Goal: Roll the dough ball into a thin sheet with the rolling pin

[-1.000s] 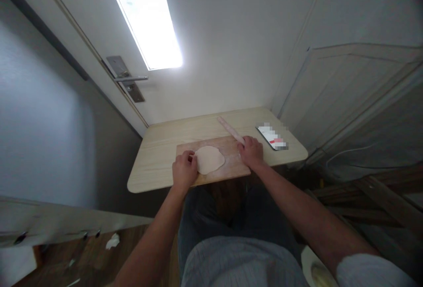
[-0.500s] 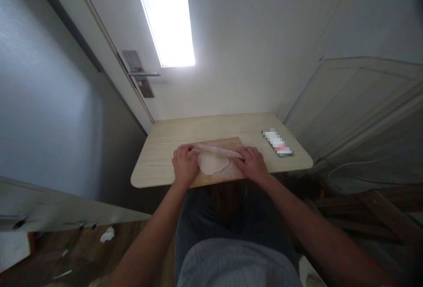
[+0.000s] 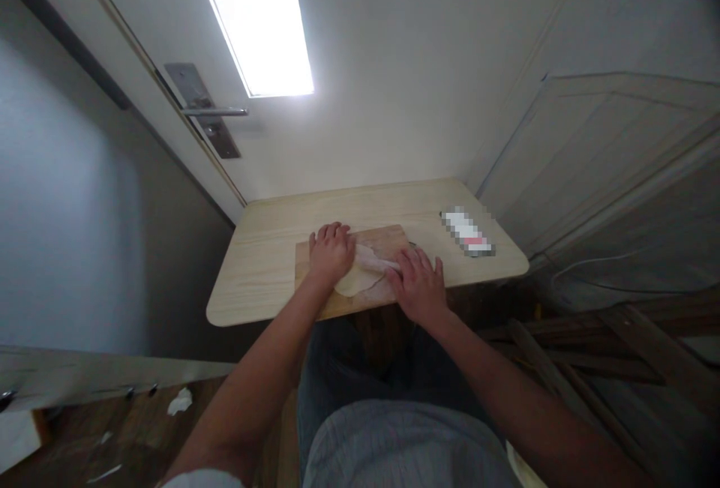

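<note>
A thin, pale sheet of dough [image 3: 347, 283] lies on a wooden cutting board [image 3: 388, 235]. Across it runs a flour-dusted rolling pin [image 3: 376, 261], slanting down toward the right. My left hand [image 3: 333, 252] lies over the pin's left end, knuckles up and fingers bent forward, so that end is hidden. At the other end, my right hand [image 3: 419, 283] is closed around the pin beside the board's right edge. Part of the dough's left side is covered by my left hand and wrist.
The board rests at the front edge of a light wooden table [image 3: 264, 248]. A phone-like item [image 3: 468, 233], blurred out, lies on the table's right side. Behind stands a white door with a metal handle [image 3: 217, 111]. Wooden slats [image 3: 562, 368] are at lower right.
My left hand has moved forward and inward along the board, and the pin now slants more. My right hand has shifted slightly toward me relative to the board. The camera view has turned a little.
</note>
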Motion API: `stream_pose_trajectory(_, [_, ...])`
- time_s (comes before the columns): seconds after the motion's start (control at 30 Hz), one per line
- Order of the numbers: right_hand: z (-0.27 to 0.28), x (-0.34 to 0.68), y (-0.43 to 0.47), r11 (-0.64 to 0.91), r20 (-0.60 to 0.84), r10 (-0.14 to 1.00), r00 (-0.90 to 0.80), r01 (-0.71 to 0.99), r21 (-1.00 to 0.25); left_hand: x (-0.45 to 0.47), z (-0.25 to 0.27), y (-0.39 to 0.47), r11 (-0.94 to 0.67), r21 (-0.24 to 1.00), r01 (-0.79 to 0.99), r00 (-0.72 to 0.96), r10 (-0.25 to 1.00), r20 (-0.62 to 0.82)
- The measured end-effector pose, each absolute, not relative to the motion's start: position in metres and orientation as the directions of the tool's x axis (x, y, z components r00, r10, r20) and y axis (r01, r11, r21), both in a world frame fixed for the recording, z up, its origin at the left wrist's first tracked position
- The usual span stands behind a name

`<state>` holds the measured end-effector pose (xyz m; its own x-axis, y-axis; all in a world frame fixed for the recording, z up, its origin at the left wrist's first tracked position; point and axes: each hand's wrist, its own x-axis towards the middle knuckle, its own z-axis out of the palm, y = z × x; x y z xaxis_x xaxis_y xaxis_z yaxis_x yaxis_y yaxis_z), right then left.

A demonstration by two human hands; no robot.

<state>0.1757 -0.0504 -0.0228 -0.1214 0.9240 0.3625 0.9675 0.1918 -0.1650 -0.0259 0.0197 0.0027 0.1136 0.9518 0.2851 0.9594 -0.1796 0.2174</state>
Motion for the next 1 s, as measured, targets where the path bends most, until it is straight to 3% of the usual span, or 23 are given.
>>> stream_pose_trajectory(0.63, [-0.025, 0.174, -0.018, 0.104, 0.375, 0.926, -0.042, 0.984, -0.147, -0.017, 0.009, 0.058, -0.175, 0.181, 0.968, 0.157, 0.981, 0.111])
stream_pose_trajectory(1.0, [-0.021, 0.177, -0.004, 0.106, 0.354, 0.934, -0.045, 0.982, -0.153, -0.013, 0.010, 0.071, -0.177, 0.189, 0.966, 0.162, 0.983, 0.089])
